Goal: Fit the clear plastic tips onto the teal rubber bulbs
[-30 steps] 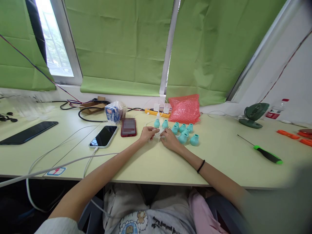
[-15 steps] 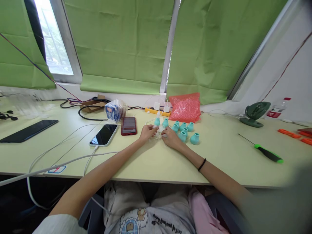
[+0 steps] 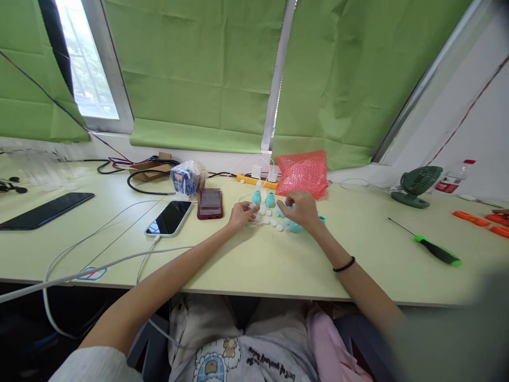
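My left hand [image 3: 240,214] rests on the pale table [image 3: 254,260] with fingers pinched on a small white piece beside a teal bulb [image 3: 256,198]. My right hand [image 3: 301,208] is raised a little over the cluster of teal bulbs [image 3: 295,227], fingers closed as in a pinch; what they hold is too small to name. Several small white caps [image 3: 274,221] lie scattered on the table between the two hands. Another teal bulb [image 3: 270,199] stands behind them.
A white phone [image 3: 169,218] on a cable, a red phone [image 3: 210,203] and a wrapped blue pack [image 3: 186,179] lie left. Pink bubble wrap [image 3: 303,174] and a yellow power strip [image 3: 257,182] sit behind. A green-handled screwdriver [image 3: 433,249], a green fan [image 3: 418,184] and a dark tablet [image 3: 44,210] are further out.
My right hand has lifted off the table and moved right and back over the teal bulbs, uncovering the white caps. My left hand stays in place.
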### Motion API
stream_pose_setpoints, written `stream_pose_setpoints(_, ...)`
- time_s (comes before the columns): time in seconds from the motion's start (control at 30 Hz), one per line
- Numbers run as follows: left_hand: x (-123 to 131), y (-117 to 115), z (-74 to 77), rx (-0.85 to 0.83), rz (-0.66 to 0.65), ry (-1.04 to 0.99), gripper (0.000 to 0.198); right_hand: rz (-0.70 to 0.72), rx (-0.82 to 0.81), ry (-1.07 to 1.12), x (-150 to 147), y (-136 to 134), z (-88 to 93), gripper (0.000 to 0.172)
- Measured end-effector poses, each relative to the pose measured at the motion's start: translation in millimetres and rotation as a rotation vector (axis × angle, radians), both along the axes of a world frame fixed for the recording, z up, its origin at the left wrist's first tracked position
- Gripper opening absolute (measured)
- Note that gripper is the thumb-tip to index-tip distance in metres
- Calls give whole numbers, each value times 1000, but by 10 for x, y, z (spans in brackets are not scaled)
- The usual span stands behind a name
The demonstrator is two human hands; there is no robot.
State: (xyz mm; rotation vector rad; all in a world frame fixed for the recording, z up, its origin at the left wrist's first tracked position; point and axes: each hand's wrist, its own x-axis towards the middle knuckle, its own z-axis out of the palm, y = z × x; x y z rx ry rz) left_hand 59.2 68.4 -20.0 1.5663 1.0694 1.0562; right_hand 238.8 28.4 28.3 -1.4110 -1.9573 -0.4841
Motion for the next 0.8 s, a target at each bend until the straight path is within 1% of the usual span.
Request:
stream_pose_setpoints(0.03, -4, 5, -3, 3, 3, -1, 21, -34, -10, -3, 60, -11, 47, 27)
stream_pose_setpoints(0.1, -11, 16, -9, 10, 11, -5, 20, -125, -82, -40, 169, -24, 107, 33)
stream_pose_setpoints(0.17, -17, 28, -16, 17, 22, -9, 20, -195, -173, -85, 248, -26, 123, 36)
stream_pose_setpoints(0.2, -19, 32, -19, 19, 26, -12, 21, -208, -212, -100, 274, -24, 118, 35)
stream_pose_setpoints(0.27, -21, 35, -22, 21, 29, -20, 21, -192, -254, -103, 304, -18, 97, 31)
stream_pose_setpoints(0.37, -19, 24, -12, 20, 28, -39, 21, -154, -271, -76, 315, -10, 78, 25)
stream_pose_setpoints(0.5, -23, -2, 23, 37, 62, -93, 20, -115, -190, 25, 293, -21, 137, 21)
stream_pose_setpoints(0.57, -29, -18, 49, 58, 90, -139, 22, -74, -128, 100, 233, -40, 159, 17)
stream_pose_setpoints(0.63, -34, -37, 77, 80, 108, -189, 27, 4, -100, 169, 115, -63, 126, 18)
stream_pose_setpoints(0.7, -35, -62, 105, 96, 103, -232, 32, 119, -126, 213, -53, -86, 26, 21)
stream_pose_setpoints(0.8, -31, -103, 142, 107, 56, -276, 34, 305, -224, 228, -313, -107, -189, 20)
